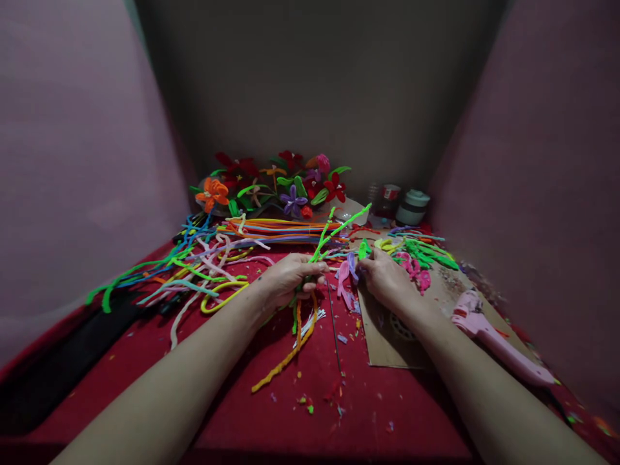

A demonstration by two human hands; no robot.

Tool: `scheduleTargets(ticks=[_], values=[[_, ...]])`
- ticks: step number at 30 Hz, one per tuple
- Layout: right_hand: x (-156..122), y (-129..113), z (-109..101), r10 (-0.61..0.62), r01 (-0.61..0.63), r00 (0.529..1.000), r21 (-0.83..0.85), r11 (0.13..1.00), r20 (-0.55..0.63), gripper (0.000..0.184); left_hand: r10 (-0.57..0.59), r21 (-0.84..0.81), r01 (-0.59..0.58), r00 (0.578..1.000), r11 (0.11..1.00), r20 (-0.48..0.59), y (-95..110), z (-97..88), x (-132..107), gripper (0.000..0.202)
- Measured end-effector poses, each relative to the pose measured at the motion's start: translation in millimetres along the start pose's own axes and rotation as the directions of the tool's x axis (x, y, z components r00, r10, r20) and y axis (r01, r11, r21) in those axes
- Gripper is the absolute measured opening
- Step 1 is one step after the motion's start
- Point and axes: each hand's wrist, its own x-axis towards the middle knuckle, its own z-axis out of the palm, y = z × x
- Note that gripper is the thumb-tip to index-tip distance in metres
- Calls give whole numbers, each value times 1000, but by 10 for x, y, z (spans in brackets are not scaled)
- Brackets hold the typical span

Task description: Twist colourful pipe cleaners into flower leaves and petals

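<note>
My left hand (298,278) is closed on bright green pipe cleaners (341,230), whose two ends spread upward in a V. Beneath it, orange pipe cleaners (283,367) trail onto the red cloth, beside a small bundle of white strands (311,326). Closed over the cardboard's left edge, my right hand (385,278) has a green pipe-cleaner leaf (364,248) at its fingertips; the fingers partly hide it. Just left of that hand are a purple loop (352,266) and a pink looped piece (343,284). A thin dark stick (334,326) runs down between my hands.
Loose pipe cleaners (213,258) spread at left, with a striped bundle (281,229) behind. Pipe-cleaner flowers (293,200) stand at the back near a lidded jar (413,206). A pink glue gun (504,345) lies right, by the cardboard (387,345). Scraps dot the red cloth (271,426).
</note>
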Motion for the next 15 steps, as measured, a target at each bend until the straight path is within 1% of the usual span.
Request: scheduleTargets(ticks=[2, 5, 7, 8, 11, 12, 13, 14, 15], values=[[0, -2, 0, -2, 1, 1000, -53, 999, -15, 29, -4, -4, 4, 1000, 1000, 0, -6, 4, 0, 18], [-12, 32, -33, -2, -8, 995, -98, 995, -100, 26, -3, -10, 3, 1000, 1000, -11, 0, 15, -7, 19], [-23, 59, -73, 20, -39, 988, -126, 991, -151, 25, 28, -19, -28, 999, 999, -39, 10, 25, -13, 21], [-31, 71, -94, 29, -50, 989, -144, 988, -142, 25, 53, -23, -54, 997, 998, -58, 16, 31, -15, 22], [-61, 81, -159, 29, -34, 999, -195, 980, -32, 26, 119, 2, -119, 988, 993, -100, 26, 46, -18, 19], [-74, 68, -182, 23, -26, 1000, -189, 982, -19, 27, 125, 19, -124, 987, 992, -104, 28, 51, -19, 17], [-88, 43, -207, 21, -28, 999, -160, 987, -42, 29, 128, 38, -125, 986, 991, -104, 31, 58, -22, 15], [-100, 3, -231, 20, -30, 994, -96, 995, -104, 30, 133, 54, -128, 986, 990, -101, 34, 67, -27, 14], [-112, -52, -252, 46, -45, 982, 7, 999, -185, 30, 137, 64, -131, 986, 989, -93, 38, 78, -34, 13]])
